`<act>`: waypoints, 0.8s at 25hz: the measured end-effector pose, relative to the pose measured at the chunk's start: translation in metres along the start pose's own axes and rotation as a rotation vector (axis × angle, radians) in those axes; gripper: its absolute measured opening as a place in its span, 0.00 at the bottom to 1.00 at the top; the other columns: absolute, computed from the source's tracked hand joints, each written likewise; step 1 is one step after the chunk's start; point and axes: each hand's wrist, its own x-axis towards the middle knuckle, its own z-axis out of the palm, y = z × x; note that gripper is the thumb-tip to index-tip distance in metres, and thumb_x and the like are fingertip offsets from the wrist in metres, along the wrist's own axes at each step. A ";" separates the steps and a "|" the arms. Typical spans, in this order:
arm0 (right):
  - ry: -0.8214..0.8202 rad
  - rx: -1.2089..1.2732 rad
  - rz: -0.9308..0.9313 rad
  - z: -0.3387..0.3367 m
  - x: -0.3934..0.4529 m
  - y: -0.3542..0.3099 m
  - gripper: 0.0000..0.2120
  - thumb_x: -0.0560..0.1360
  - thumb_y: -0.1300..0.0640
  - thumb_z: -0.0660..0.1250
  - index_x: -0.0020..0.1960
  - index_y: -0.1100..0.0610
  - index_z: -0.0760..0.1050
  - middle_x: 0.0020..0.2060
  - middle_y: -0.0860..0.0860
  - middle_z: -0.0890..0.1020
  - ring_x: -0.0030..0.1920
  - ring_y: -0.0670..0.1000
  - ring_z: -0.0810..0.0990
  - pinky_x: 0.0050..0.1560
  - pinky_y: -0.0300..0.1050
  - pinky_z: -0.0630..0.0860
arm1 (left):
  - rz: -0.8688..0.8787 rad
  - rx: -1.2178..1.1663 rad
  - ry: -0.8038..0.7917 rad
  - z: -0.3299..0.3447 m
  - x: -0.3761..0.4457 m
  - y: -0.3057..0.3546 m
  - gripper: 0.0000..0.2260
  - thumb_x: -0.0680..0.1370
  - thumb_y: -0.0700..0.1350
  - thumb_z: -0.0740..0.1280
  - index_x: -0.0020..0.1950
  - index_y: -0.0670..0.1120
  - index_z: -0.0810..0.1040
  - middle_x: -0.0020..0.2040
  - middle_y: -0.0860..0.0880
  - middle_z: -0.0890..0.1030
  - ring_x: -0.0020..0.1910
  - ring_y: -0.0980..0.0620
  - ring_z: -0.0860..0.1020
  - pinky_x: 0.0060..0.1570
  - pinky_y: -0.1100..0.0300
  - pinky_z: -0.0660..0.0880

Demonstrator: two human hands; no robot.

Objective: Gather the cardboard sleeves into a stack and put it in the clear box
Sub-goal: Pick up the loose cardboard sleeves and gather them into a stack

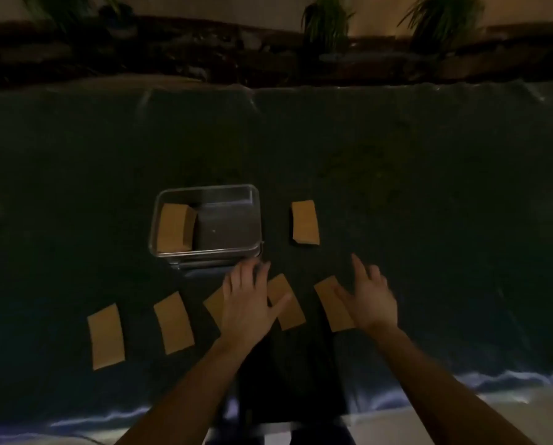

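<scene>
Several flat brown cardboard sleeves lie in a row on the dark table: one at far left (105, 336), one beside it (173, 322), one partly under my left hand (213, 306), one near its thumb (288, 307), and one by my right hand (333, 304). A small stack of sleeves (305, 222) sits apart, right of the clear box (255, 216). Inside the box's left side a stack of sleeves (174, 228) leans. My left hand (248, 303) hovers spread over the row. My right hand (370, 296) is spread, its thumb at a sleeve's edge. Neither holds anything.
The dark cloth-covered table (429, 187) stretches wide to both sides and back. Its near edge (461, 385) runs just below my forearms. A dark ledge with potted plants (326, 24) lies beyond the far edge. The scene is dim.
</scene>
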 end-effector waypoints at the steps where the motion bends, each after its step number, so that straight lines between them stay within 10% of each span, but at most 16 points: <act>1: -0.084 0.022 0.054 0.009 0.008 0.003 0.35 0.79 0.45 0.62 0.80 0.50 0.50 0.71 0.57 0.66 0.69 0.60 0.68 0.61 0.59 0.75 | -0.024 0.029 -0.085 0.012 0.004 0.003 0.35 0.73 0.72 0.53 0.71 0.51 0.69 0.69 0.47 0.68 0.69 0.44 0.66 0.66 0.45 0.63; 4: -0.271 0.030 0.184 0.046 0.024 0.005 0.38 0.77 0.45 0.65 0.80 0.50 0.50 0.73 0.56 0.62 0.71 0.63 0.64 0.65 0.63 0.70 | -0.118 0.070 -0.310 0.047 0.018 0.007 0.36 0.73 0.70 0.58 0.74 0.50 0.66 0.70 0.45 0.68 0.68 0.43 0.65 0.63 0.45 0.63; 14: -0.158 0.294 0.258 0.083 0.045 0.014 0.37 0.68 0.50 0.76 0.72 0.50 0.62 0.64 0.56 0.76 0.62 0.62 0.77 0.51 0.57 0.76 | -0.266 -0.080 -0.382 0.073 0.056 0.016 0.46 0.66 0.61 0.76 0.77 0.48 0.57 0.69 0.43 0.66 0.68 0.41 0.65 0.64 0.45 0.66; 20: -0.261 0.437 0.143 0.084 0.043 0.005 0.14 0.75 0.57 0.69 0.61 0.49 0.77 0.51 0.53 0.83 0.54 0.56 0.82 0.50 0.45 0.75 | -0.259 -0.287 -0.404 0.062 0.055 0.008 0.19 0.75 0.46 0.71 0.65 0.46 0.73 0.63 0.44 0.69 0.58 0.44 0.75 0.57 0.52 0.74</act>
